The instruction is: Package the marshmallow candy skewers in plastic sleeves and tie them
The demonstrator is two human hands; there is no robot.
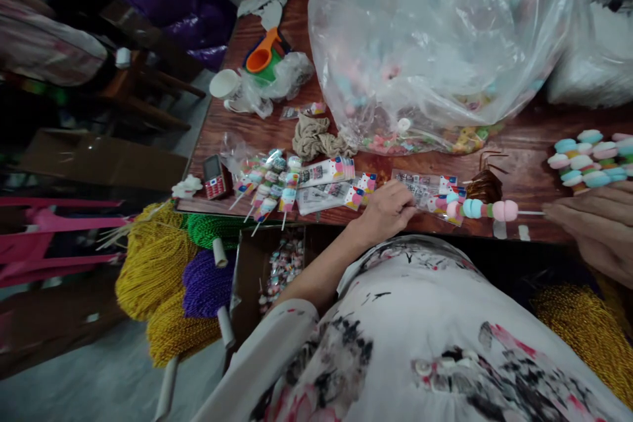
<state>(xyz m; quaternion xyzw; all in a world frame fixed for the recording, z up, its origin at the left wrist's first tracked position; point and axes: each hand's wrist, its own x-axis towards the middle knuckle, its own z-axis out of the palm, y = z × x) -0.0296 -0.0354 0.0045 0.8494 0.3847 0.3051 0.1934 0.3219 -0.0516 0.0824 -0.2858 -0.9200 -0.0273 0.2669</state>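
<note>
Scene: a head-worn camera looks down at a person in a flowered top seated at the near edge of a wooden bench (277, 138).
Skewer: a marshmallow skewer (482, 210) of pink, blue and green candies lies close to the near edge, towards the right end of the bench.
Long axis: it runs along that edge, side to side, its bare stick pointing right.
Left hand: the left hand (388, 209) is curled, fingers pinched on the clear printed wrapper (425, 188) that covers the skewer's left end.
Right hand: the right hand (591, 224) rests near the right corner, fingers loosely bent, fingertips just at the stick's tip; whether they grip it cannot be told.
Nearer hand: both hands meet the skewer, one at each end.
Nearby: wrapped skewers (270, 184) lie further left along the near edge; a large clear bag of candies (435, 39) fills the far side.
</note>
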